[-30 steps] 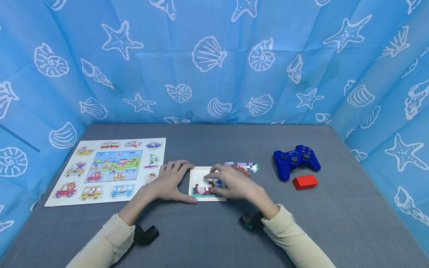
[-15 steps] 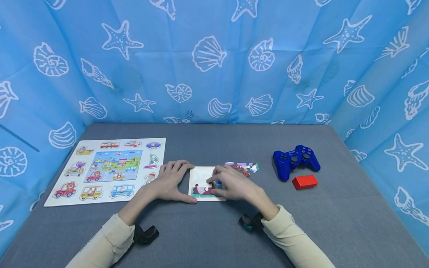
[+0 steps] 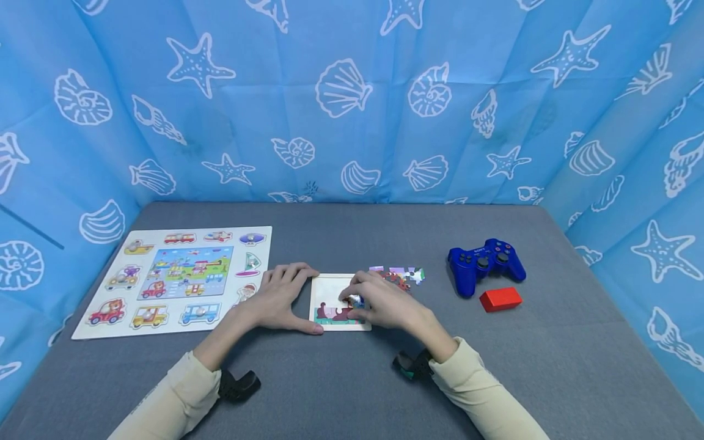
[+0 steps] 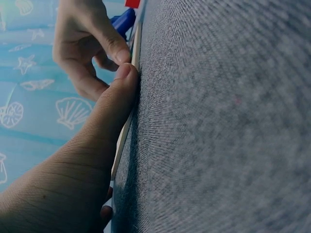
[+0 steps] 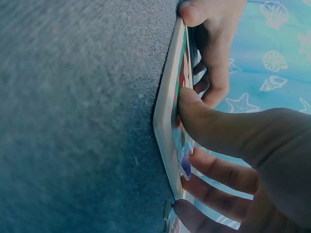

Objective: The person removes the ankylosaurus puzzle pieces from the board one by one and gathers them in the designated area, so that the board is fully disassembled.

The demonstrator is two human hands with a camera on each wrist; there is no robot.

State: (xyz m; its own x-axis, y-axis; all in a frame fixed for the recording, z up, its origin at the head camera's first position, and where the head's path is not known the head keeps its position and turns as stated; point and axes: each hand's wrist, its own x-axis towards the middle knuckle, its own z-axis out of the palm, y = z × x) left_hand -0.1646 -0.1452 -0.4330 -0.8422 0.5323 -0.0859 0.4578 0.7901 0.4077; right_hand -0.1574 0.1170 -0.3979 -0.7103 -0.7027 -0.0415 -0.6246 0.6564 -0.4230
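In the head view, a small pale wooden jigsaw tray [image 3: 330, 286] lies on the table, with assembled pieces [image 3: 330, 313] along its lower part. My left hand [image 3: 283, 299] holds the tray's left side, index finger at the upper corner and thumb at the lower one. Over the tray's right part, my right hand [image 3: 379, 302] pinches a jigsaw piece [image 3: 356, 301] with blue on it. The right wrist view shows a purple-printed part of a piece [image 5: 186, 165] raised beside the fingers, while the thumb rests on the pieces. The right palm hides much of the tray.
Loose jigsaw pieces [image 3: 409, 274] lie just beyond the right hand. A white vehicle peg puzzle board [image 3: 231, 311] is at the left. To the right are a blue game controller [image 3: 484, 263] and a red block [image 3: 500, 299]. A blue shell-print curtain [image 3: 352, 146] surrounds the table.
My right hand's fingers have drawn back from the tray's middle toward its right side and closed in on the blue piece, which now looks tilted. The left hand stays in place.
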